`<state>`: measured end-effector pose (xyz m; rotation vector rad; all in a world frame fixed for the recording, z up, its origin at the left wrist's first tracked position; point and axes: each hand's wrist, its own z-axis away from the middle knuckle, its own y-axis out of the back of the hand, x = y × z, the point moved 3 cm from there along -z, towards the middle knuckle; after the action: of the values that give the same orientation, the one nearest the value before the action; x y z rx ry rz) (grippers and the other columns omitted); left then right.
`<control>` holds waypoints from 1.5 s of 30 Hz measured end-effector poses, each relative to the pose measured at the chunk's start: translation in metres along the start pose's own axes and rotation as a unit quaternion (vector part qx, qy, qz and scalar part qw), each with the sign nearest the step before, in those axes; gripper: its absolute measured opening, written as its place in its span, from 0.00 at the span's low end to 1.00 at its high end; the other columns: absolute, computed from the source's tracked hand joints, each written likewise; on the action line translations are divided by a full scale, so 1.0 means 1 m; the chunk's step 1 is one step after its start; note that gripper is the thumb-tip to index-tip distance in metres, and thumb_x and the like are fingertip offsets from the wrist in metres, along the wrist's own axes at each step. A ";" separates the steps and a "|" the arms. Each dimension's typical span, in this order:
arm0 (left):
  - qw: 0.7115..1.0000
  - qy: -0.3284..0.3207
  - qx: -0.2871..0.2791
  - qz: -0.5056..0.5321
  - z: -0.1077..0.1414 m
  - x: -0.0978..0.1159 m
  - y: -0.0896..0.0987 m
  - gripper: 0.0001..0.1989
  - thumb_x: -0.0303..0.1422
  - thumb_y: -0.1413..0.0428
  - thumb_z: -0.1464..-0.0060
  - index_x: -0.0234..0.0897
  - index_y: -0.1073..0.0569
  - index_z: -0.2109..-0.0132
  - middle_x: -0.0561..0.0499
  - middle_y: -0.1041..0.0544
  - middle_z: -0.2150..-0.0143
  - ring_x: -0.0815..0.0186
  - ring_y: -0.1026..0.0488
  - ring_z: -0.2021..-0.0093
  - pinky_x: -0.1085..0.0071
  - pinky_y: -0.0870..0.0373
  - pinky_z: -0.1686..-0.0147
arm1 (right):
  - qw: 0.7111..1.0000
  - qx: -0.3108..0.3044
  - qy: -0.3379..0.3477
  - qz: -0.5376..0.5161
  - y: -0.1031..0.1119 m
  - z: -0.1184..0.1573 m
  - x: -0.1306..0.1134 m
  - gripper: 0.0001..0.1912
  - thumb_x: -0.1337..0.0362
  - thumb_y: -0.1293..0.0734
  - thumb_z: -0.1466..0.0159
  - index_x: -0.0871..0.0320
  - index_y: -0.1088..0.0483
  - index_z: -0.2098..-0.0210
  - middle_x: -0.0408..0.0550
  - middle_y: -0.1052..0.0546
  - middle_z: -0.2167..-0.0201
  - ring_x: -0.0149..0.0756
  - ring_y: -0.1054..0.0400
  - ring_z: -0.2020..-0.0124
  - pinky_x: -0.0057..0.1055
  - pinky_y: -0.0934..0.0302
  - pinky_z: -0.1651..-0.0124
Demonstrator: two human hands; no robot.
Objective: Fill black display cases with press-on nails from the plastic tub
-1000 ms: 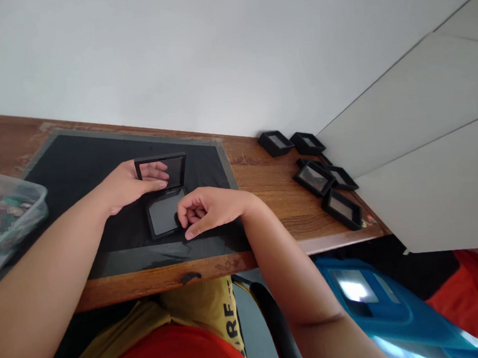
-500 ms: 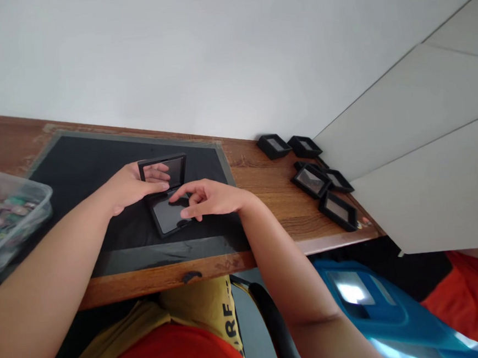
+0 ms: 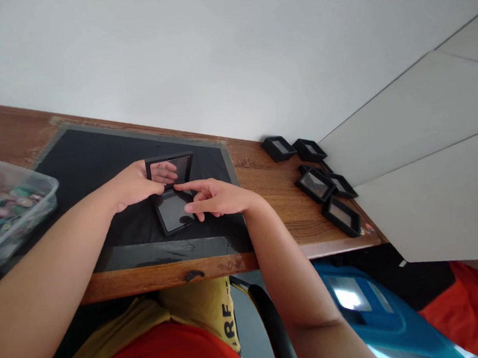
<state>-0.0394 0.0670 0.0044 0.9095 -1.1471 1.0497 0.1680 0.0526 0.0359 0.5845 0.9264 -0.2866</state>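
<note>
A black hinged frame with clear film panes (image 3: 174, 210) stands opened on the black mat (image 3: 96, 157), one half lying flat and the other tilted up. My left hand (image 3: 140, 184) holds the raised half, its thumb at the lower edge in front and its fingers showing through the clear pane from behind. My right hand (image 3: 215, 196) reaches over the flat half from the right. Its index finger is stretched out to the hinge side, the thumb is over the lower pane, and the other fingers are curled; it grips nothing.
A clear plastic tub (image 3: 37, 200) of colourful stones is at the left. Several black frames, one of them here (image 3: 341, 216), lie on the wooden table (image 3: 264, 182) at the right. Below right are a blue plastic object (image 3: 368, 301) and a person's red clothing (image 3: 468, 304).
My right index finger has straightened and moved up from the lower pane to the hinge side. My left thumb has drawn back a little. The whole view has shifted slightly.
</note>
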 end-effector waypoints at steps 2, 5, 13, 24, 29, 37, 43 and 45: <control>1.000 -0.001 -0.002 -0.003 0.000 -0.001 0.000 0.25 0.28 0.40 0.69 0.41 0.19 0.58 0.48 0.14 0.55 0.53 0.18 0.48 0.52 0.24 0.40 | 1.000 0.000 0.000 0.003 0.000 0.001 0.000 0.42 0.54 0.28 0.30 0.58 0.45 0.23 0.37 0.22 0.76 0.23 0.40 0.80 0.20 0.45 0.80; 1.000 -0.004 0.001 -0.005 0.000 -0.001 0.001 0.25 0.28 0.41 0.69 0.41 0.19 0.58 0.48 0.14 0.55 0.52 0.18 0.47 0.51 0.24 0.40 | 1.000 -0.003 -0.004 0.005 0.000 0.002 -0.001 0.42 0.55 0.29 0.30 0.58 0.46 0.22 0.36 0.22 0.75 0.23 0.40 0.80 0.20 0.43 0.79; 1.000 0.009 0.012 -0.002 0.001 0.000 0.000 0.24 0.30 0.32 0.69 0.40 0.19 0.58 0.47 0.14 0.56 0.52 0.17 0.49 0.50 0.24 0.39 | 1.000 -0.001 -0.008 0.020 0.000 0.004 -0.004 0.40 0.54 0.30 0.28 0.58 0.45 0.23 0.37 0.22 0.75 0.22 0.40 0.81 0.20 0.42 0.79; 1.000 -0.016 0.004 -0.005 -0.002 -0.006 0.000 0.24 0.27 0.33 0.66 0.39 0.19 0.56 0.47 0.14 0.54 0.54 0.17 0.50 0.49 0.24 0.38 | 1.000 -0.015 0.003 0.023 -0.001 0.005 -0.002 0.43 0.53 0.29 0.29 0.58 0.47 0.22 0.40 0.23 0.73 0.28 0.31 0.73 0.19 0.39 0.79; 0.999 -0.029 -0.014 -0.017 0.000 -0.005 0.002 0.24 0.28 0.33 0.64 0.40 0.19 0.55 0.46 0.14 0.53 0.53 0.18 0.48 0.48 0.24 0.39 | 1.000 -0.023 0.003 0.012 -0.001 0.006 -0.001 0.45 0.53 0.28 0.30 0.57 0.48 0.21 0.41 0.23 0.71 0.30 0.28 0.69 0.20 0.34 0.77; 0.992 -0.090 0.053 -0.065 -0.003 -0.009 0.002 0.23 0.36 0.31 0.59 0.38 0.23 0.53 0.45 0.17 0.55 0.55 0.19 0.52 0.49 0.25 0.40 | 0.999 -0.035 0.012 0.004 -0.002 0.005 -0.003 0.45 0.48 0.27 0.33 0.60 0.43 0.24 0.45 0.18 0.69 0.34 0.23 0.63 0.21 0.32 0.75; 0.966 -0.164 0.166 -0.109 0.004 -0.011 0.007 0.32 0.40 0.31 0.53 0.40 0.30 0.43 0.42 0.23 0.42 0.54 0.24 0.40 0.53 0.28 0.35 | 0.991 0.084 0.056 -0.092 0.006 0.001 -0.005 0.27 0.54 0.29 0.29 0.60 0.30 0.35 0.42 0.18 0.69 0.22 0.34 0.79 0.21 0.35 0.74; 0.953 -0.199 0.202 -0.105 0.007 -0.010 0.008 0.37 0.42 0.31 0.51 0.41 0.35 0.37 0.39 0.26 0.37 0.54 0.27 0.35 0.54 0.31 0.33 | 0.980 0.145 0.055 -0.128 0.011 0.001 -0.004 0.20 0.56 0.31 0.28 0.61 0.27 0.41 0.40 0.19 0.70 0.20 0.39 0.82 0.21 0.35 0.76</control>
<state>-0.0501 0.0613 -0.0037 1.5895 -1.1444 0.9644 0.1709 0.0608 0.0434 0.7545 1.0779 -0.6328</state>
